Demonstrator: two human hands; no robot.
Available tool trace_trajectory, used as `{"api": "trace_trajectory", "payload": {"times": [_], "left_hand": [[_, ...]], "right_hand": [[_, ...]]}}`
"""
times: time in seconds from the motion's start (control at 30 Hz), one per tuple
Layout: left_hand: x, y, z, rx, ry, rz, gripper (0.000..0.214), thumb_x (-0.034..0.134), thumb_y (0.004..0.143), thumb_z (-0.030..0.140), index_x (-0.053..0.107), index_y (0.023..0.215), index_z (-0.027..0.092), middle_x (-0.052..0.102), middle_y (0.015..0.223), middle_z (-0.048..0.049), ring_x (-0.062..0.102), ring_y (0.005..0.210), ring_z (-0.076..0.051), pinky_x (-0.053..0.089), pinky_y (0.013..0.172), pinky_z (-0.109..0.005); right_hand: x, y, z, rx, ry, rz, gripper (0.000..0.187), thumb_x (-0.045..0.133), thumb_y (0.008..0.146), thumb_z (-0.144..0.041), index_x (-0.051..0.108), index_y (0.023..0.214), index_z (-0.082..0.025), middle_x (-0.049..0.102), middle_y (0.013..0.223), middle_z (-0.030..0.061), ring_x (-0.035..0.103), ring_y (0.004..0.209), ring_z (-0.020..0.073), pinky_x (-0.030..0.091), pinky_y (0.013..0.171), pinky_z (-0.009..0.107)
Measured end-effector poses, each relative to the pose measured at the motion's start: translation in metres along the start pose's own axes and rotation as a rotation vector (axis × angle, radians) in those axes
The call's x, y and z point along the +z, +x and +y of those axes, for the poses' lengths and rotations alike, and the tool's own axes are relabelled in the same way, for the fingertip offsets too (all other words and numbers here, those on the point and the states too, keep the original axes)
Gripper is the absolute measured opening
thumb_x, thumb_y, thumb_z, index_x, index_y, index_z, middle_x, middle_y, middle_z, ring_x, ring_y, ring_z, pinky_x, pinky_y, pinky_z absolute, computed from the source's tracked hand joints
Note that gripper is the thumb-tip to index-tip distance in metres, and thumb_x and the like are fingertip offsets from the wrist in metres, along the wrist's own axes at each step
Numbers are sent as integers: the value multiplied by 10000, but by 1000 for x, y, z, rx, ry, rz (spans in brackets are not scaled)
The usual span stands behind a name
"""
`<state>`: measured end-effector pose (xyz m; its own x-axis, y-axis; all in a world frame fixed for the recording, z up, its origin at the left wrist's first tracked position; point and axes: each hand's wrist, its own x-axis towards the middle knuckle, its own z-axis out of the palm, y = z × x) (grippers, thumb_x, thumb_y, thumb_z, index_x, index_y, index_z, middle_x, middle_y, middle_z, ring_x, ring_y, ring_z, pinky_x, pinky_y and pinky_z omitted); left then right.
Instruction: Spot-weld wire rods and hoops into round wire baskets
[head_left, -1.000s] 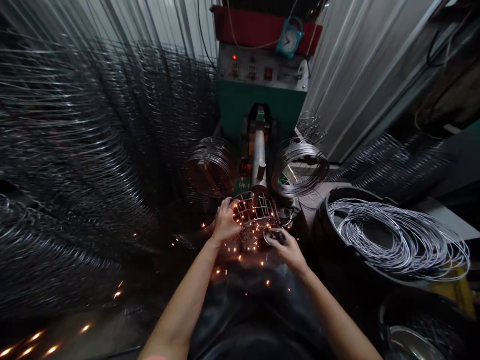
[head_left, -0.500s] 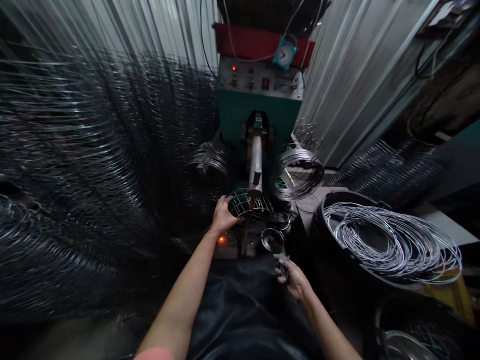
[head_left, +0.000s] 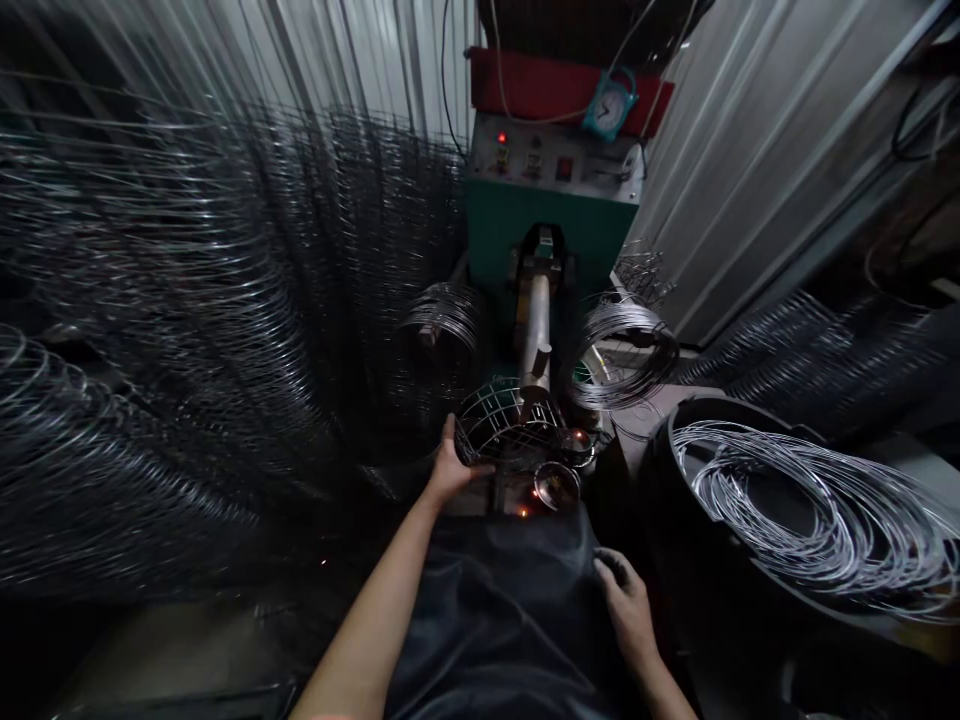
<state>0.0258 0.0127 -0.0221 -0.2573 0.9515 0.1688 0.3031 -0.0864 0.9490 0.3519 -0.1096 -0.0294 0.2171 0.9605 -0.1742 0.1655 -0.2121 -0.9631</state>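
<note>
A wire-mesh basket with a curved rim sits under the metal arm of a green machine. My left hand grips its left side, thumb along the lower rim and fingers up the outside. My right hand is low on the right, beside the dark apron, apart from the basket. Its fingers are curled; whatever lies inside them cannot be made out. Just below the basket stands a small round metal bowl, with a second bowl behind it. Small orange sparks glow near the bowls.
Wire coils hang left and right of the arm. A black tub on the right holds loose wire rings. Tall stacks of wire forms fill the left. A teal clock hangs on the control panel.
My right hand has drawn back toward me, away from the bowl. The left hand stays on the basket, its grip slightly lower. The view has shifted left, and the sparks have scattered.
</note>
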Motion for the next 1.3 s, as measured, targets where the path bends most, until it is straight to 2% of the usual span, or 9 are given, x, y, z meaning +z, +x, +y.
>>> {"api": "trace_trajectory", "payload": {"times": [0.1,0.2,0.33,0.43,0.53,0.6,0.8,1.07,1.3], "left_hand": [[9,3,-8,6,-179,95,1171,840,490,476,163,1403,196,344,1416,-201,320,1339,-298,266,1104,-459],[9,0,-3,1,-259,129,1114,837,488,483,214,1364,190,366,1394,-212,361,1316,-299,351,1061,-440],[-12,-22,17,122,-73,68,1029,853,462,429,322,1312,198,434,1342,-171,447,1251,-312,390,1036,-466],[-29,-39,43,247,218,-47,957,864,423,373,422,1256,212,428,1355,-132,430,1259,-330,364,1059,-491],[-36,-47,74,282,454,-158,910,844,449,353,447,1253,199,380,1399,-137,373,1296,-352,371,1055,-497],[-36,-48,90,309,535,-209,901,828,472,355,439,1265,179,372,1404,-153,358,1305,-354,368,1058,-490],[-29,-40,111,332,596,-262,888,813,484,344,435,1271,182,375,1396,-145,366,1300,-344,392,1039,-471],[-24,-30,101,325,547,-293,852,807,474,311,461,1247,216,391,1386,-109,375,1295,-332,378,1058,-442],[-23,-22,92,333,522,-294,868,815,461,290,461,1251,226,400,1386,-98,387,1290,-324,375,1061,-440]], "right_hand": [[-5,-5,19,-170,-276,-95,391,620,681,-550,686,808,-187,707,860,103,648,848,273,503,800,365],[-6,-8,2,-163,-372,-222,399,564,717,-555,678,812,-185,708,834,102,654,814,270,511,759,353],[4,-15,-79,-166,-351,-481,331,603,731,-384,650,984,-176,691,934,62,631,884,223,486,806,305],[23,-13,-144,-220,-356,-762,224,577,756,-313,678,897,-171,693,890,43,622,863,202,468,812,292],[51,4,-177,-257,-355,-911,205,529,771,-231,695,869,-160,698,870,23,618,844,182,460,807,280],[71,19,-179,-312,-410,-892,200,518,772,-188,697,855,-152,694,817,9,615,797,167,462,764,262],[105,42,-156,-653,-690,-516,124,577,808,-156,694,846,-147,696,842,73,629,809,189,450,752,269],[87,48,-150,-782,-628,-738,258,605,809,-177,652,1062,-152,679,962,85,627,906,189,483,790,287],[90,52,-136,-845,-630,-677,321,547,778,-64,650,1054,-191,656,955,64,623,888,171,489,790,277]]}}
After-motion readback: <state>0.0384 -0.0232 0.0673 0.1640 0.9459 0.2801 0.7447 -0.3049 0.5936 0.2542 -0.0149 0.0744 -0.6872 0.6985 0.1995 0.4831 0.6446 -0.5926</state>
